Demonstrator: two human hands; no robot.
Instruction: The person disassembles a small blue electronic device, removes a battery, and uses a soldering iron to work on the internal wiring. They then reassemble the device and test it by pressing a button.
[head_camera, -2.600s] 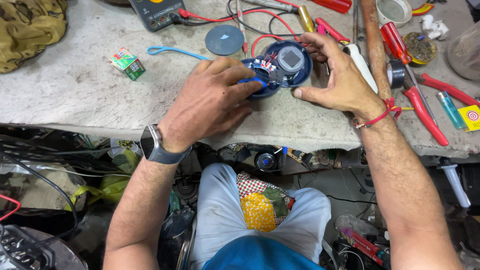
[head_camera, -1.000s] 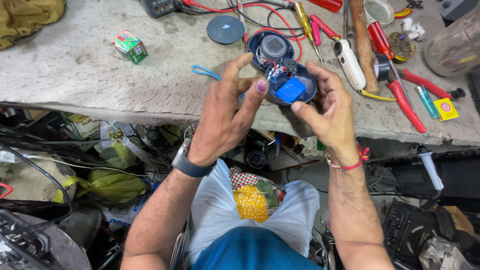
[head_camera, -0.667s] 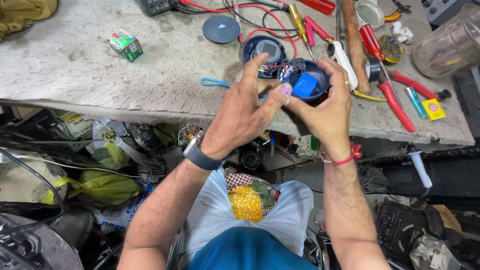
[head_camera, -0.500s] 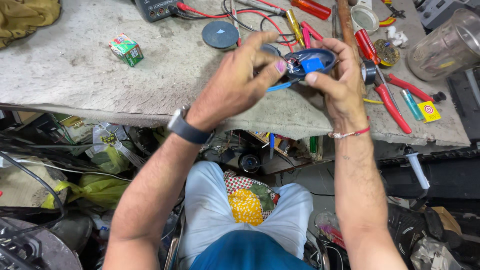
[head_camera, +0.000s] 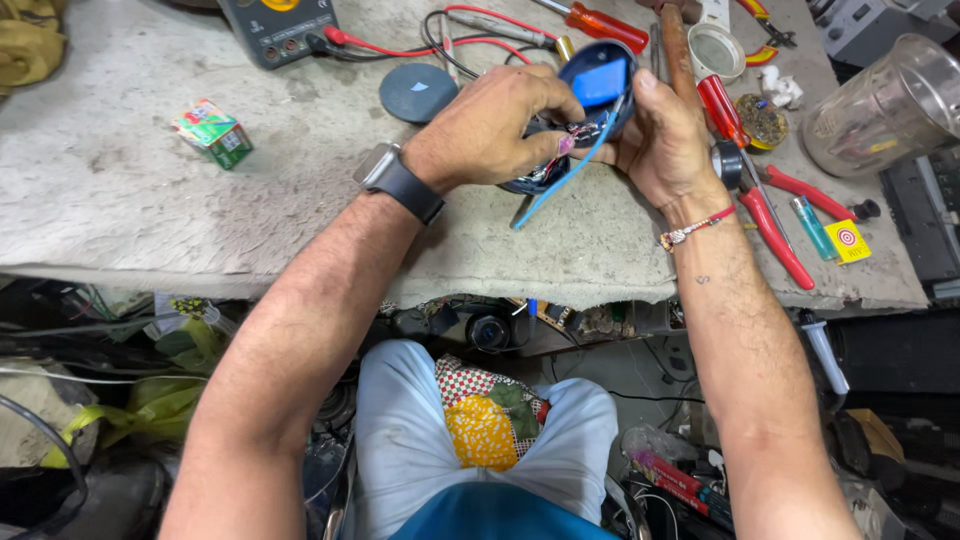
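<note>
Fingers (head_camera: 545, 100) of the left hand (head_camera: 490, 130) pinch into the wiring of the opened round dark-blue plastic device (head_camera: 590, 110), upper middle of the frame, while the right hand (head_camera: 665, 140) is clenched around its shell from behind, thumb on the rim. A steady right-hand grip and light pinching seem wise, since the thin wires (head_camera: 560, 150) and blue strap (head_camera: 555, 185) dangle loose. Just left on the grey table (head_camera: 150, 210) lies a round dark lid (head_camera: 418, 93); red-handled pliers (head_camera: 775, 215) lie right.

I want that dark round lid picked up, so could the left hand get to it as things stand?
Probably not right away: the left hand grips the opened blue device. The dark round lid lies uncovered beside it.
</note>
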